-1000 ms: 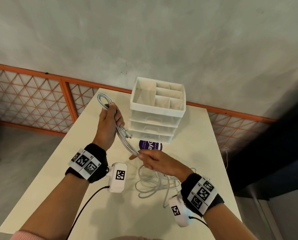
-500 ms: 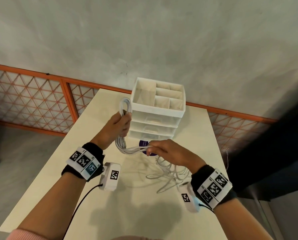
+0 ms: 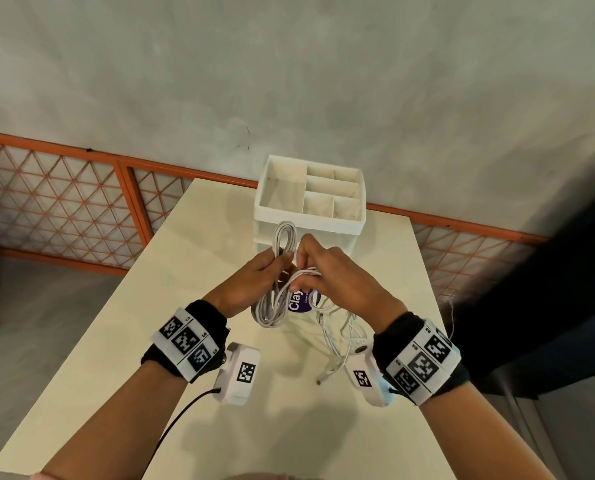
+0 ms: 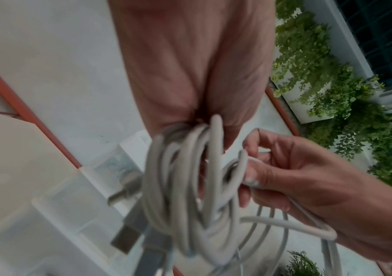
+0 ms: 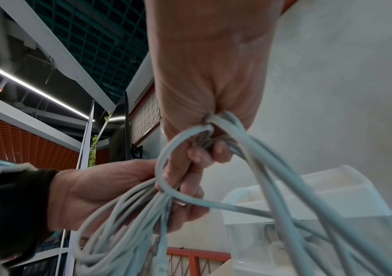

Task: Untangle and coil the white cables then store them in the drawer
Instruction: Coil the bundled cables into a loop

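My left hand (image 3: 254,275) grips a bundle of looped white cable (image 3: 272,306) at its middle, above the table in front of the drawer unit. Loops stick up above the fist (image 3: 284,237) and hang below it. In the left wrist view the coil (image 4: 190,196) shows metal plugs (image 4: 124,237) at its lower end. My right hand (image 3: 327,271) pinches a strand of the same cable (image 3: 306,273) beside the left hand; its fingers (image 4: 256,179) curl round that strand. More loose white cable (image 3: 341,337) trails onto the table below the right wrist. The white drawer unit (image 3: 310,206) stands behind the hands, its drawers hidden.
The cream table (image 3: 116,358) runs to a near edge at the bottom and a left edge above grey floor. A purple-labelled round item (image 3: 299,301) lies under the hands. An orange lattice railing (image 3: 64,209) and a grey wall stand behind. A dark panel (image 3: 548,289) is to the right.
Both hands have come together in front of the drawer unit. The right hand rose from low over the table to beside the left fist, carrying its strand up across the bundle.
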